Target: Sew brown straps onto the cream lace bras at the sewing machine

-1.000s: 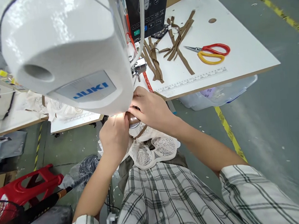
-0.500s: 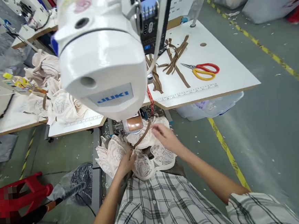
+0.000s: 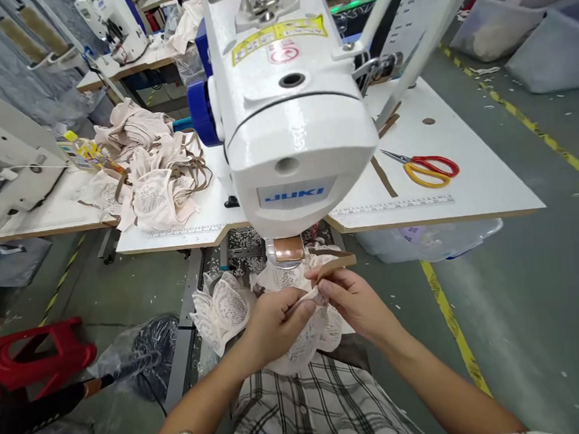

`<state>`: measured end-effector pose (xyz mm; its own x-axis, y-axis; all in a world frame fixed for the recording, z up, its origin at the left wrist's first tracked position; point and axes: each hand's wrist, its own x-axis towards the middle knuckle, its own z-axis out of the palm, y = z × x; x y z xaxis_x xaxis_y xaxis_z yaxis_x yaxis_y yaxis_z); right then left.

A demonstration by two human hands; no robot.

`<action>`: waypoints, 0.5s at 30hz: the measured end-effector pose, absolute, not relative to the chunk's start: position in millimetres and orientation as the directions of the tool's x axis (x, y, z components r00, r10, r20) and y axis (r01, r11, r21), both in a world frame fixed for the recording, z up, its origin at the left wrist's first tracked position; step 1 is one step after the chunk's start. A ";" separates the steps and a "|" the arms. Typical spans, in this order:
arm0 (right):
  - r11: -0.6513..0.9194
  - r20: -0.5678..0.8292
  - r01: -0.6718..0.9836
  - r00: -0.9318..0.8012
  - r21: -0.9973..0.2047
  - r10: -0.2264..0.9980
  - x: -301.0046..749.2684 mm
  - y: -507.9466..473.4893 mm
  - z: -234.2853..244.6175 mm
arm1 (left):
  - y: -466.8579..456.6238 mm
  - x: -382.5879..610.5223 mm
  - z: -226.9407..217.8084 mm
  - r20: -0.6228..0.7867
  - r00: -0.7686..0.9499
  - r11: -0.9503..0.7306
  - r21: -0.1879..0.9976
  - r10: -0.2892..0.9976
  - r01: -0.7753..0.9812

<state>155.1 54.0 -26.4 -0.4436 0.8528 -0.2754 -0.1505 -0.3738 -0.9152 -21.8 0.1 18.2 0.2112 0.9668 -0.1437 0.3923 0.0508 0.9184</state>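
Observation:
A cream lace bra [image 3: 304, 343] lies over my lap, just below the needle area of a white sewing machine [image 3: 303, 132]. My left hand [image 3: 275, 325] is closed, its thumb and fingers pinching the bra's edge. Close beside it, my right hand [image 3: 361, 305] pinches a brown strap [image 3: 338, 263] where it meets that same edge; the strap loops up over the fingers. Both sets of fingertips nearly touch, and they hide the exact join. More cream lace cups [image 3: 224, 309] hang at the left, and some lace reaches under the machine head.
Scissors [image 3: 429, 169] with red and yellow handles lie on the white table [image 3: 488, 188] at right, near a brown strip [image 3: 382, 176]. A heap of bras [image 3: 155, 194] covers part of the left tabletop. A red stool [image 3: 40, 357] stands on the floor at left.
My hands, apart before, have come together at the bra's edge. The brown strap has moved from near my left hand to my right fingers. The view has shifted, showing more of the machine.

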 end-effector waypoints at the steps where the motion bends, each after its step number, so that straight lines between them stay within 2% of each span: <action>1: -0.365 -0.262 -0.192 -0.415 -0.911 0.871 154.0 59.3 -19.4 | 4.5 -21.4 21.4 -0.134 0.208 0.040 0.915 0.969 0.401; 3: -0.422 -0.305 -0.324 -0.356 -0.846 0.884 148.4 68.5 -10.3 | 12.1 -20.9 26.0 -0.129 0.186 0.044 0.913 0.974 0.406; 6: -0.573 -0.469 -0.497 -0.329 -0.652 0.820 136.7 72.2 -12.2 | 18.0 -19.9 28.9 -0.139 0.157 0.064 0.910 0.978 0.411; 9: -0.785 -0.672 -0.483 -0.435 -0.387 0.599 133.0 64.0 -23.7 | 17.4 -18.4 26.5 -0.134 0.171 0.044 0.893 0.976 0.447; 11: -0.839 -0.735 -0.486 -0.472 -0.243 0.486 137.6 60.3 -27.0 | 16.1 -17.1 23.1 -0.131 0.185 0.038 0.899 0.974 0.436; 12: -0.826 -0.730 -0.507 -0.462 -0.249 0.504 140.7 61.1 -26.2 | 16.0 -16.3 21.5 -0.122 0.186 0.032 0.905 0.975 0.424; 15: -0.652 -0.576 -0.563 -0.342 -0.507 0.743 144.9 76.2 -17.9 | 19.6 -14.3 19.0 -0.033 0.170 -0.042 0.906 0.985 0.421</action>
<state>144.9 76.2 -17.9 -0.3415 0.7427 -0.5760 -0.5635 -0.6523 -0.5069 -14.3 19.6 19.0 0.1704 0.9848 -0.0331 0.4215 -0.0425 0.9058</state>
